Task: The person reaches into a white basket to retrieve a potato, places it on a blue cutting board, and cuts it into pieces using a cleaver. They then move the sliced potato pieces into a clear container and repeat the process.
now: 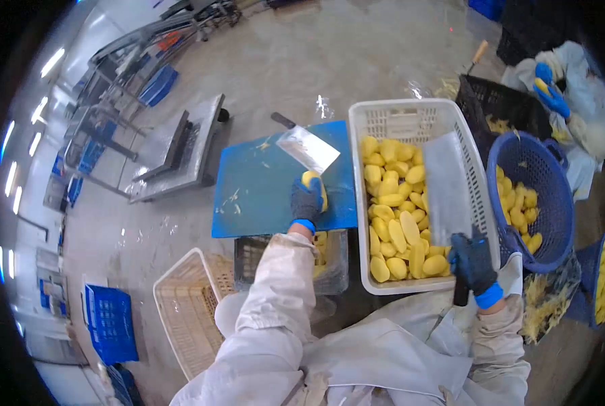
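My left hand [306, 201], in a dark glove with a blue cuff, is closed around a peeled potato [324, 195] on the blue cutting board [248, 176]. Just beyond it a cleaver [308, 149] lies flat on the board, its dark handle pointing to the far left. My right hand [473, 262], gloved alike, grips the black handle of a second cleaver [448, 186]. That broad blade extends away from me over the right side of a white plastic basket [421, 108]. Inside the basket are many peeled potatoes [391, 193], some cut with flat faces; the blade hides part of them.
A blue round basket [565, 203] with peeled potatoes stands to the right, with a black crate [475, 101] behind it. A co-worker's blue-gloved hands [552, 95] hold a potato there. An off-white crate [174, 298] sits at lower left; a metal cart [204, 139] stands beyond.
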Tool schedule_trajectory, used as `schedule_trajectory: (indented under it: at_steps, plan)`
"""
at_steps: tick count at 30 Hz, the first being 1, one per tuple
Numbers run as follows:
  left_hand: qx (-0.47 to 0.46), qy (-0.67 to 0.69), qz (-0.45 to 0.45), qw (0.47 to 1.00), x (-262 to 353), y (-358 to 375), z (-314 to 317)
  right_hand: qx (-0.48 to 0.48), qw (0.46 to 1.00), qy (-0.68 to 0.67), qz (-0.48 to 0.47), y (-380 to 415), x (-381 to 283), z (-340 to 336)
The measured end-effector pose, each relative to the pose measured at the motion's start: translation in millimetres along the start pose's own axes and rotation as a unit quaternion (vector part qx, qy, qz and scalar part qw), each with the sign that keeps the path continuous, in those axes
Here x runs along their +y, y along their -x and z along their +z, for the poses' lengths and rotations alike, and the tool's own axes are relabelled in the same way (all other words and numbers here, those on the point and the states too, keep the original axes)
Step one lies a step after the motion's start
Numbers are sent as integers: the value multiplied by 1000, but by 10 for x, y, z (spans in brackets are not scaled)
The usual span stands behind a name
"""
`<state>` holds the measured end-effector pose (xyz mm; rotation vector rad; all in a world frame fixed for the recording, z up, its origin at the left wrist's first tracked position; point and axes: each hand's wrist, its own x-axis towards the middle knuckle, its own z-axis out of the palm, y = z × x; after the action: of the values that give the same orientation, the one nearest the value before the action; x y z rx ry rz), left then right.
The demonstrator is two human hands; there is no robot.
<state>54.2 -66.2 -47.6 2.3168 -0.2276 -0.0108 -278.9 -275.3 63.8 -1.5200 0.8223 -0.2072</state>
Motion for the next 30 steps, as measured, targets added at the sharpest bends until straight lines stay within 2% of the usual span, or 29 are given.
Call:
schedule_trajectory:
  at_steps: [1, 2, 3, 4, 5, 6, 7, 10, 11, 13, 15, 18, 23, 26, 28, 30]
  plan:
    - [11, 9, -4, 1000, -178, -83, -179, -23, 998, -50, 0, 38, -73, 247]
    - [-69, -131, 108, 983, -343, -151, -358, -58, 997, -42, 7, 87, -173, 491]
    - [-146, -267, 215, 928, -437, -188, -478, -106, 992, -37, -61, 67, -129, 709]
    - [-139, -262, 210, 932, -461, -165, -540, -94, 917, 159, -353, -130, 180, 932]
    - [-118, -127, 138, 975, -455, -124, -573, -132, 991, -19, 13, 118, -324, 1237]
    - [-94, 13, 66, 993, -425, -119, -588, -163, 985, 25, -51, 32, -219, 1434]
    - [-90, 19, 65, 994, -386, -91, -604, -118, 959, 152, -207, -105, -63, 1659]
    - [-115, 42, 57, 991, -339, -26, -574, -62, 909, 332, -245, -123, -221, 2041]
    - [-95, 32, 53, 994, -339, -32, -529, -62, 907, 337, -245, -133, -269, 2101]
    - [-76, 28, 47, 996, -369, -56, -465, -82, 891, 401, -199, -162, -341, 2166]
    - [-54, 60, 74, 994, -382, -61, -449, -81, 889, 405, -198, -127, -432, 2173]
    - [-61, 73, 37, 995, -363, -38, -434, -81, 889, 404, -197, -198, -407, 2194]
    - [-75, 48, 56, 994, -339, -69, -417, -96, 873, 435, -198, -405, -357, 2176]
    - [-96, 27, 59, 993, -252, -60, -519, -99, 868, 418, -248, -608, -308, 2107]
    - [-103, 21, 59, 993, -255, -76, -535, -193, 924, 301, -136, -692, -335, 2067]
    - [-74, 4, 97, 993, -264, -48, -532, -205, 930, 269, -145, -726, -325, 2046]
